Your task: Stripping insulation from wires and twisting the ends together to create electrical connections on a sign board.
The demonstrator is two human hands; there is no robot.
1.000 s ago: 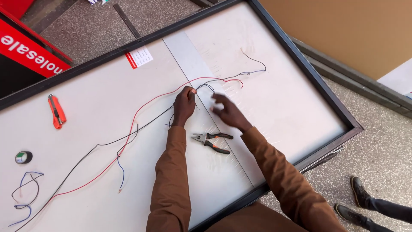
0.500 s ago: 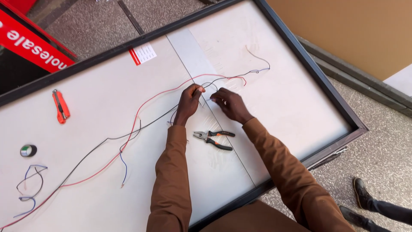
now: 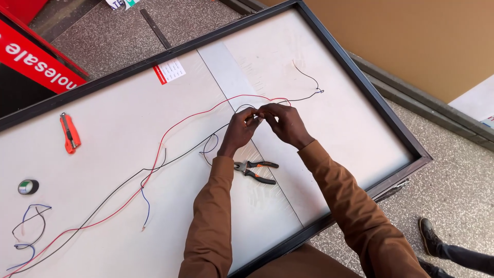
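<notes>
The red wire [image 3: 170, 131] and black wire [image 3: 118, 190] meet above the middle of the white framed panel [image 3: 118, 128], pinched there between the left hand [image 3: 241, 129] and right hand [image 3: 284, 123], whose fingertips touch. Orange-handled pliers [image 3: 256, 171] lie just below the wrists. An orange utility knife [image 3: 69, 133] and a tape roll [image 3: 28, 186] lie well apart on the left.

thin black wire [image 3: 185, 152] and red wire [image 3: 170, 133] are laid slack across the white panel, running from lower left up to the centre. both are pinched together at the centre, lifted slightly off the surface there.
</notes>
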